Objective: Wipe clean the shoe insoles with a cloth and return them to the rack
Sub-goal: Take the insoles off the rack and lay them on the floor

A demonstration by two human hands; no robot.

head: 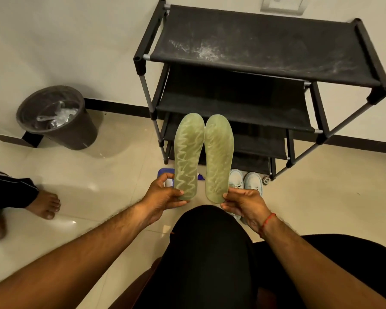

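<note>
Two pale green insoles with wavy light marks are held up side by side in front of the black shoe rack (pixel 261 47). My left hand (pixel 163 195) pinches the heel end of the left insole (pixel 188 152). My right hand (pixel 245 204) pinches the heel end of the right insole (pixel 218 152). Both insoles point toes away from me, toward the rack's lower shelves. A blue and white object (pixel 165 175), partly hidden behind the left insole and hand, lies on the floor; I cannot tell whether it is the cloth.
A pair of light blue shoes (pixel 245 181) stands on the tiled floor by the rack's foot. A dark waste bin (pixel 56 117) with plastic inside sits at the left wall. Another person's bare foot (pixel 45 206) is at far left. My knee (pixel 210 253) is below the hands.
</note>
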